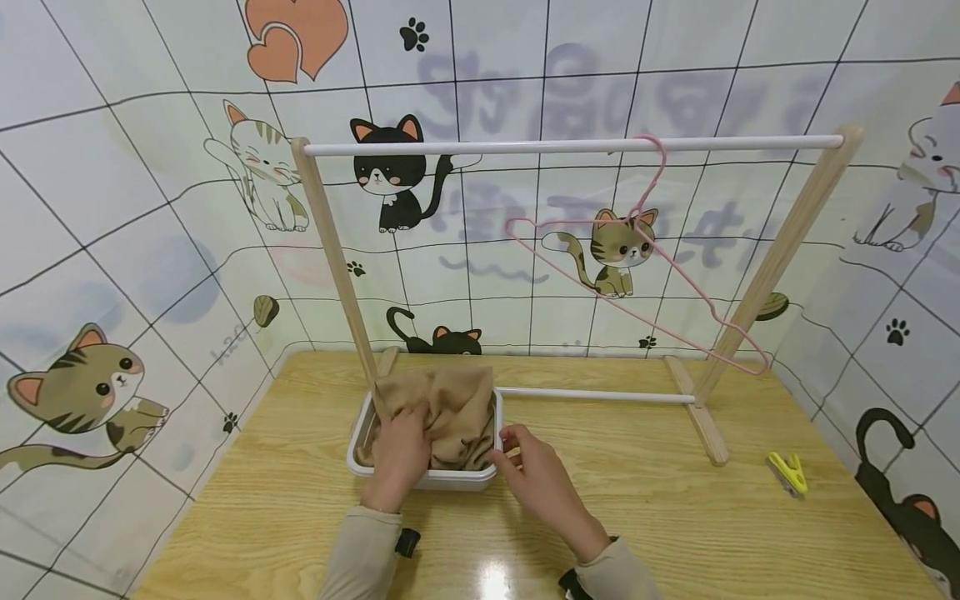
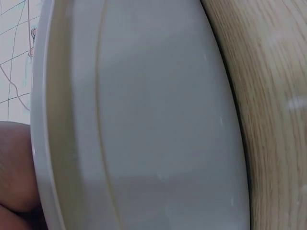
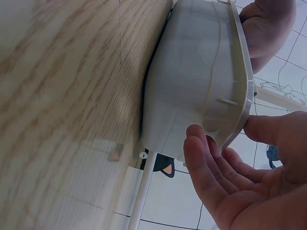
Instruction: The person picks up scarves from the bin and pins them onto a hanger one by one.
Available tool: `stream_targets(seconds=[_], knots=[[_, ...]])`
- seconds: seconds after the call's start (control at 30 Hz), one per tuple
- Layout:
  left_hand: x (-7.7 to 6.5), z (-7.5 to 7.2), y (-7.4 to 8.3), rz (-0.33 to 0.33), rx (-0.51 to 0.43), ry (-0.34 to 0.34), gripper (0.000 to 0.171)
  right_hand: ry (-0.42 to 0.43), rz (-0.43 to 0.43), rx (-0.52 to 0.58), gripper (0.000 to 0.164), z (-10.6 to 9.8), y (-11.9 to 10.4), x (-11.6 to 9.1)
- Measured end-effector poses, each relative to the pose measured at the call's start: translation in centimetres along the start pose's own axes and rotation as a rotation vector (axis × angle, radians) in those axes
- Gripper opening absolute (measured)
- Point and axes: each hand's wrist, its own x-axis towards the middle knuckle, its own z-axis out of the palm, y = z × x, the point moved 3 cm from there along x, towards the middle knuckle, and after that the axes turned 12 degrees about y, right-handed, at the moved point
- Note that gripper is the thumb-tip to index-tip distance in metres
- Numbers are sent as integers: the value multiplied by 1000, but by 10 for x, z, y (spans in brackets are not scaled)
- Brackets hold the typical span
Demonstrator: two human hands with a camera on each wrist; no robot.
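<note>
A crumpled brown cloth (image 1: 457, 400) fills the white basin (image 1: 461, 479), its upper part standing above the far rim. My left hand (image 1: 401, 446) reaches over the near left rim and grips the cloth, fingertips sunk among its folds. In the left wrist view only a bit of the left hand (image 2: 18, 167) shows past the basin wall (image 2: 158, 115). At the basin's right front corner my right hand (image 1: 540, 479) holds the rim. The right wrist view shows the right thumb (image 3: 268, 128) on the rim and the other fingers bent below it against the outer wall.
Behind the basin stands a wooden rack with a white top rod (image 1: 480, 148) and a low white rod (image 1: 592, 395). A pink hanger (image 1: 652, 237) hangs from the top rod, towards the right. A yellow clothespin (image 1: 787, 473) lies at the right of the table (image 1: 262, 508).
</note>
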Motion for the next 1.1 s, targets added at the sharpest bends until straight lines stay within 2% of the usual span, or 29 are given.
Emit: stream_targets(seconds=[0.07,0.13,0.2,0.3,0.43,0.5,0.6,0.73,0.8,0.97,1.1], knots=[[0,0,-1,6,4,5,18,1,-4,4,30,0,0,0],[-1,2,-3,-24,-7,-16,20,-1,-5,5,30,0,0,0],[-1,4,-6,-68,-21,-51,33,-3,-2,9,29,1,1,1],[-2,7,-10,-134,-34,-120,63,-12,4,2,29,1,2,1],[-2,6,-11,-161,-23,-192,86,-23,6,-10,29,2,3,1],[0,4,-10,-138,-21,-216,89,-26,4,-10,31,1,2,1],[3,4,-7,-116,-18,-245,77,-30,1,-7,32,1,2,1],[8,7,-4,-88,36,-235,37,-31,-8,-22,31,2,-1,1],[9,8,-4,-70,65,-210,24,-28,-13,-30,30,1,-2,1],[11,11,-4,-42,129,-155,22,-25,-23,-40,29,1,-3,2],[12,6,-5,-28,181,-64,25,-23,-31,-43,28,2,-2,2]])
